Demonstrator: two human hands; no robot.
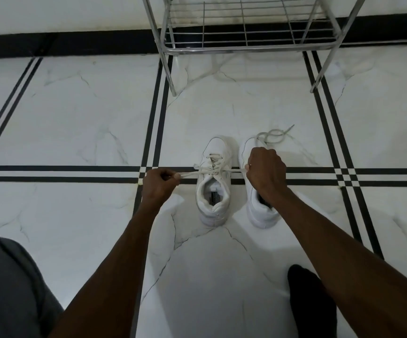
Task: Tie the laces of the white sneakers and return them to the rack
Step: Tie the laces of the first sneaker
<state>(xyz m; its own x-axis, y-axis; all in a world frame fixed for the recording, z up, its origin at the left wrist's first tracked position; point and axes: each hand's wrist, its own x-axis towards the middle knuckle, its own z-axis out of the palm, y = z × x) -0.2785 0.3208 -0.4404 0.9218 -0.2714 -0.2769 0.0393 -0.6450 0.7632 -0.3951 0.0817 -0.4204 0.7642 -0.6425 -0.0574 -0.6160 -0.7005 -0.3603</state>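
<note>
Two white sneakers stand side by side on the marble floor, toes pointing away from me. The left sneaker (214, 189) has its laces (211, 170) pulled taut to both sides over the tongue. My left hand (159, 182) pinches the lace end to the left of that shoe. My right hand (265, 170) grips the other lace end and covers the middle of the right sneaker (262, 211). The right sneaker's laces (273, 136) lie loose and looped beyond its toe.
A chrome wire shoe rack (246, 42) stands against the wall just beyond the sneakers, its lowest shelf bare. White marble floor (75, 106) with black stripe inlays surrounds the shoes. My grey-clad knee (9, 289) is at lower left, a dark-socked foot (309, 301) at lower right.
</note>
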